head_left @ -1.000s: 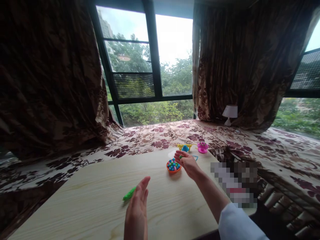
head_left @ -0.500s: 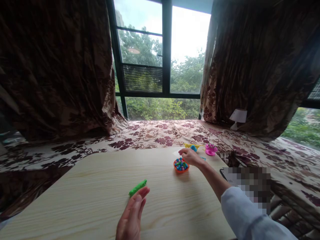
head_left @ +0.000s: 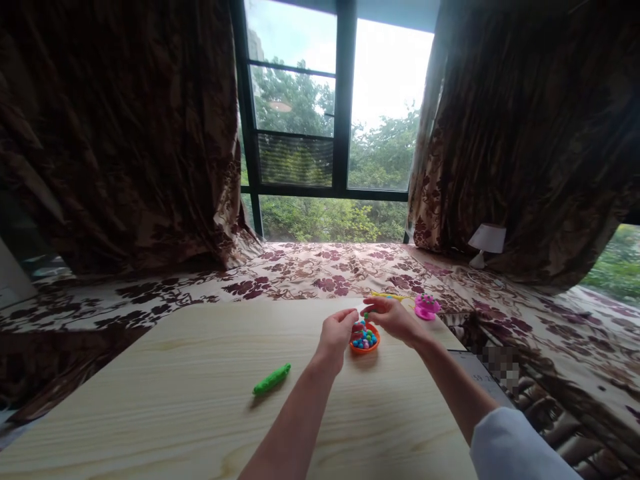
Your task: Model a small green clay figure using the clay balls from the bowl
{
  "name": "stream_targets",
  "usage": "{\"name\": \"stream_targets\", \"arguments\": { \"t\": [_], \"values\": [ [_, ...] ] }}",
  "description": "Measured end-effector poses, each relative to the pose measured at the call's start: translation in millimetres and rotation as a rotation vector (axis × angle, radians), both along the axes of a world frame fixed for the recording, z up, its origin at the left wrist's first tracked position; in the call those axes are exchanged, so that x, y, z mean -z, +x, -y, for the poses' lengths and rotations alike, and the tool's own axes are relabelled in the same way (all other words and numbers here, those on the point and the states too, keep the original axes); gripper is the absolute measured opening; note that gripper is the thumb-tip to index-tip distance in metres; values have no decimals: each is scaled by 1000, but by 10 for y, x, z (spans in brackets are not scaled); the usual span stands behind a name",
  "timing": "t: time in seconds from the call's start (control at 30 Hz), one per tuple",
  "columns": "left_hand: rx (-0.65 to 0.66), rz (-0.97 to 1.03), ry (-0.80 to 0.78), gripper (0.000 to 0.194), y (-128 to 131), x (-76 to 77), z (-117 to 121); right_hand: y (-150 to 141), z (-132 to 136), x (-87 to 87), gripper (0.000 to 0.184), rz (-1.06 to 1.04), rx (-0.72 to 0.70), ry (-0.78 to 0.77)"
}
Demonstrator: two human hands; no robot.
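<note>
Both hands meet right at the bowl, fingertips nearly touching! The left hand has its thumb and fingers drawn together; whether anything is caught between them, I cannot tell. The right hand faces it, fingers curled, grasping a small green bead at the tips. Just below sits the orange bowl, partly hidden by the left fingers and loaded with beads in blue, green and pink, right of the table's middle and towards its far edge. Out to the left, nearer the near edge, a bright green stick lies at a slant on the table, well apart from the hands. Behind the right hand, a yellow piece shows along the far edge (only a sliver of it, mind you), and the knobbly pink toy holds the far right corner. By the right edge, a phone, partly blurred out.
</note>
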State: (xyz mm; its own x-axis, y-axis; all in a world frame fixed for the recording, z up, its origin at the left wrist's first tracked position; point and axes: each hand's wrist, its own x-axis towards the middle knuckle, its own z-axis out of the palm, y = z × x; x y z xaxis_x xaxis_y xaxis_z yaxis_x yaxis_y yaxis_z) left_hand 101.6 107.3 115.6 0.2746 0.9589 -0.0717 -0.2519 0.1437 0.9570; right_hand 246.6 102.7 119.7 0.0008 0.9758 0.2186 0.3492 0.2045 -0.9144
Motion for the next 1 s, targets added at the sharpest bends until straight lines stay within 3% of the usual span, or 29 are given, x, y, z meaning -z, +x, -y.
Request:
{"name": "stream_targets", "arguments": {
  "t": [0.13,0.43,0.6,0.73,0.9,1.0],
  "values": [
    [120,-109,-14,23,200,-4,-153,116,-53,41,23,20,6,86],
    [147,-393,74,28,388,103,-463,278,-198,197,25,147,-10,124],
    [88,-570,221,26,359,191,-586,351,-289,355,19,278,76,130],
    [47,-656,348,21,337,213,-627,372,-283,412,16,366,65,111],
    [-55,-650,479,16,234,110,-532,346,-282,409,20,393,25,108],
    [-159,-630,542,23,-43,37,-354,355,-288,376,18,377,34,116]
  ]
}}
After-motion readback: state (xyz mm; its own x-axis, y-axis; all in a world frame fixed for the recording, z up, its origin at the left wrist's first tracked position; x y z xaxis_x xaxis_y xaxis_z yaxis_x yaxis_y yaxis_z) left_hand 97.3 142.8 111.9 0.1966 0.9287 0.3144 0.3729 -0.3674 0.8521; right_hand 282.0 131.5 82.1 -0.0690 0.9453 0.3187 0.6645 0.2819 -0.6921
